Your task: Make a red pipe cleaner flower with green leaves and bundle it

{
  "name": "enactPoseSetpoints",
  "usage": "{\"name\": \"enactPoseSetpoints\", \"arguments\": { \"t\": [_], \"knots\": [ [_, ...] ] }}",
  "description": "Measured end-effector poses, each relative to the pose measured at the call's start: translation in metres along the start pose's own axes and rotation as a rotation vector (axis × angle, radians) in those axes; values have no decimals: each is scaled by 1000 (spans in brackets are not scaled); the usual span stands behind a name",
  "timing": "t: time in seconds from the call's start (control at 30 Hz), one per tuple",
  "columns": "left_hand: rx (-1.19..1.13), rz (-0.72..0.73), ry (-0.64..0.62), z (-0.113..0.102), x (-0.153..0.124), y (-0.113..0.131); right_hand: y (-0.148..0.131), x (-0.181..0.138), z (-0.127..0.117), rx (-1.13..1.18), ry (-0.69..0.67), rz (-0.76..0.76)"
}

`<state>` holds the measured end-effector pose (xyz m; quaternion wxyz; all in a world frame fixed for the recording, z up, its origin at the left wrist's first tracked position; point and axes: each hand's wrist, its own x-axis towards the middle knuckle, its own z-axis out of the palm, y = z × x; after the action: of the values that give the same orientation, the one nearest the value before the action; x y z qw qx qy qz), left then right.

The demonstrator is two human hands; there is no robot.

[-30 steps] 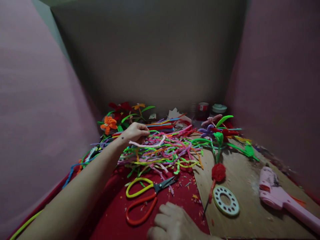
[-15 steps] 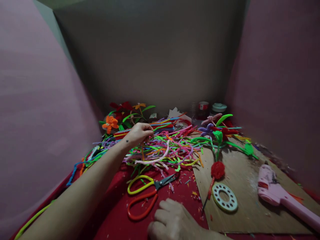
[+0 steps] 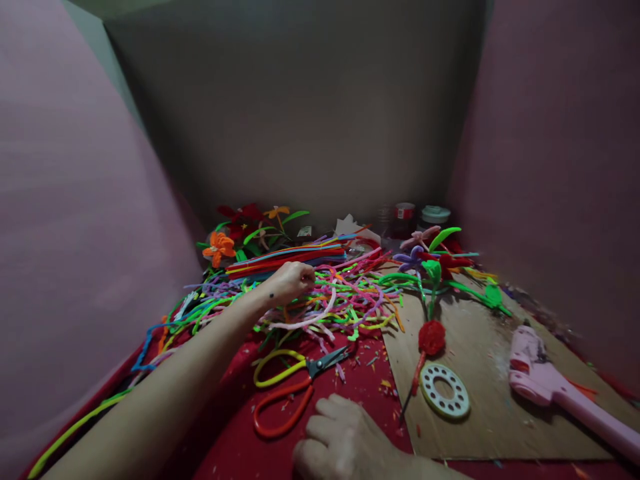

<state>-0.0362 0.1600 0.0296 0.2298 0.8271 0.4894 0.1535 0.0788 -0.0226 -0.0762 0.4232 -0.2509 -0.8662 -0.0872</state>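
Observation:
My left hand [image 3: 290, 283] reaches into a tangled heap of coloured pipe cleaners [image 3: 345, 297] with its fingers curled closed; what they pinch is hidden among the strands. A pale pink pipe cleaner [image 3: 310, 319] curves just below that hand. My right hand [image 3: 343, 440] rests in a loose fist on the red cloth [image 3: 360, 380] near the front edge, holding nothing I can see. Scissors [image 3: 295, 383] with a yellow and an orange handle lie between the two hands.
A wooden board [image 3: 480, 353] on the right carries a red pompom flower on a stem [image 3: 429, 340], a white ring with holes [image 3: 444, 390] and a pink glue gun [image 3: 550, 390]. Finished pipe-cleaner flowers [image 3: 220, 247] and small jars [image 3: 405, 217] stand at the back. Walls close in on three sides.
My left hand has drawn back a little toward me and lower in the pile, and the pale pink pipe cleaner has shifted with it. My right hand has barely moved.

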Motion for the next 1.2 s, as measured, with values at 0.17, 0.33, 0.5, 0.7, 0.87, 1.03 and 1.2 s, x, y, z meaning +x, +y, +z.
{"name": "enactPoseSetpoints", "arguments": {
  "t": [0.17,0.33,0.5,0.7,0.87,1.03,1.2],
  "knots": [
    [-67,-112,-21,-13,-7,-15,0,0,0,3,-9,5],
    [-178,-247,17,-25,-18,-35,-1,-1,1,-21,-29,-16],
    [-250,-246,130,-30,-28,-38,-2,0,2,-6,46,3],
    [-351,-165,192,-28,-43,-23,-2,3,-5,69,41,28],
    [-362,-59,196,-16,-60,-11,1,17,-32,539,-40,443],
    [-291,102,273,-1,-76,0,22,52,-52,1231,188,1202],
    [-253,234,352,22,-88,9,44,77,-32,1485,397,1291]
  ]
}}
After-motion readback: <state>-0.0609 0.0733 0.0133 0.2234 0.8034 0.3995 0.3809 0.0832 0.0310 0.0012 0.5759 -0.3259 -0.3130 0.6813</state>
